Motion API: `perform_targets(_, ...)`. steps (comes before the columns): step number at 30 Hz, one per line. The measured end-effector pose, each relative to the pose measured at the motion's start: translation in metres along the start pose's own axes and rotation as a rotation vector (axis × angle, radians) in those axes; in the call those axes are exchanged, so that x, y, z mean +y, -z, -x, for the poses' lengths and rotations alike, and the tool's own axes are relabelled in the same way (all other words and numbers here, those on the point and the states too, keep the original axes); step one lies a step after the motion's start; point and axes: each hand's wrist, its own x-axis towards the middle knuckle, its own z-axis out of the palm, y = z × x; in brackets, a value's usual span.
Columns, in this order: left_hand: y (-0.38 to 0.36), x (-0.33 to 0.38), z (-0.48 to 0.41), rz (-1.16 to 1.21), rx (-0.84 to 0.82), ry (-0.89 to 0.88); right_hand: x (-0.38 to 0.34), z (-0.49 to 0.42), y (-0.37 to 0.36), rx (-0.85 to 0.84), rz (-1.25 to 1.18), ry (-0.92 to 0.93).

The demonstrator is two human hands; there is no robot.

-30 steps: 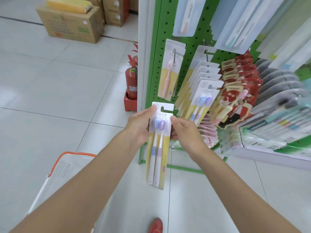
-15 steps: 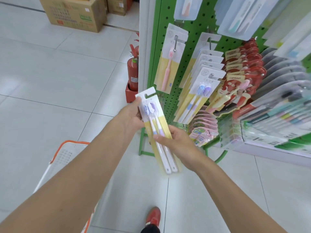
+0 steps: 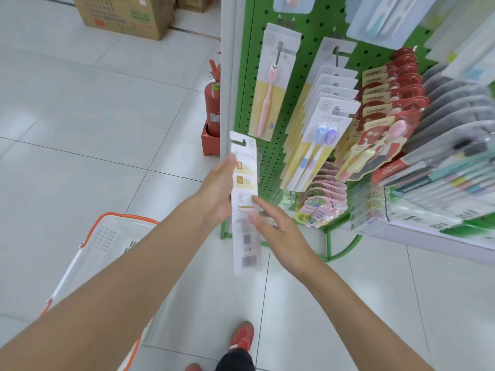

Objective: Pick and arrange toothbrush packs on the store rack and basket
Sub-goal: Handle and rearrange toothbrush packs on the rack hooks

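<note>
Toothbrush pack (image 3: 243,183) stands upright, printed back toward the camera, before the green pegboard rack (image 3: 270,162). Left hand (image 3: 218,190) grips its edge; right hand (image 3: 277,230) touches it with straight fingers.

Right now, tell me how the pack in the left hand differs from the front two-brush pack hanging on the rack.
The held pack shows its printed back; the hanging pack shows its front, blue and purple brush heads visible. The held pack is gripped in the left hand, unhung; the hanging pack hangs on a peg. Both are long white-and-yellow cards.
</note>
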Motion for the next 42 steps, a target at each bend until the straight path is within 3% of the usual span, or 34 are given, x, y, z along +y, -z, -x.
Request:
perform_targets(3, 0.007, 0.001, -0.002, 0.093, 0.013, 0.058, 0.006, 0.001, 0.007, -0.020, -0.151, -0.116)
perform_targets(9, 0.010, -0.005, -0.005, 0.118, 0.012, 0.066, 0.012, 0.003, 0.020, -0.163, -0.280, -0.133)
perform_targets(11, 0.013, -0.006, -0.008, 0.128, 0.012, 0.059, 0.016, 0.005, 0.021, -0.246, -0.260, -0.163)
perform_targets(16, 0.008, -0.013, -0.009, 0.040, -0.037, 0.049, 0.022, 0.007, 0.016, -0.254, -0.257, -0.253)
perform_targets(18, 0.004, -0.018, -0.009, -0.003, -0.082, 0.061, 0.016, 0.000, 0.017, -0.152, -0.232, -0.215)
perform_targets(22, -0.006, -0.027, -0.002, -0.069, -0.209, 0.108, -0.004, -0.028, 0.025, 0.242, -0.257, -0.107)
perform_targets(26, -0.008, -0.031, 0.001, -0.060, -0.241, 0.087, -0.003, -0.039, 0.024, 0.486, -0.005, -0.014)
perform_targets(29, -0.006, -0.033, -0.001, -0.118, -0.234, 0.019, -0.003, -0.037, 0.020, 0.457, 0.085, 0.030)
perform_targets(34, -0.010, -0.034, 0.000, -0.299, -0.233, -0.174, -0.019, -0.035, 0.017, 0.203, -0.143, -0.044)
perform_targets(36, -0.009, -0.029, 0.001, -0.396, -0.213, -0.222, -0.022, -0.037, 0.023, 0.223, -0.242, -0.050)
perform_targets(39, -0.009, -0.012, 0.000, -0.346, -0.229, -0.206, -0.026, -0.042, 0.033, 0.295, -0.232, -0.021)
perform_targets(42, -0.015, 0.004, -0.001, -0.459, -0.195, -0.372, -0.033, -0.047, 0.036, 0.376, -0.196, -0.008)
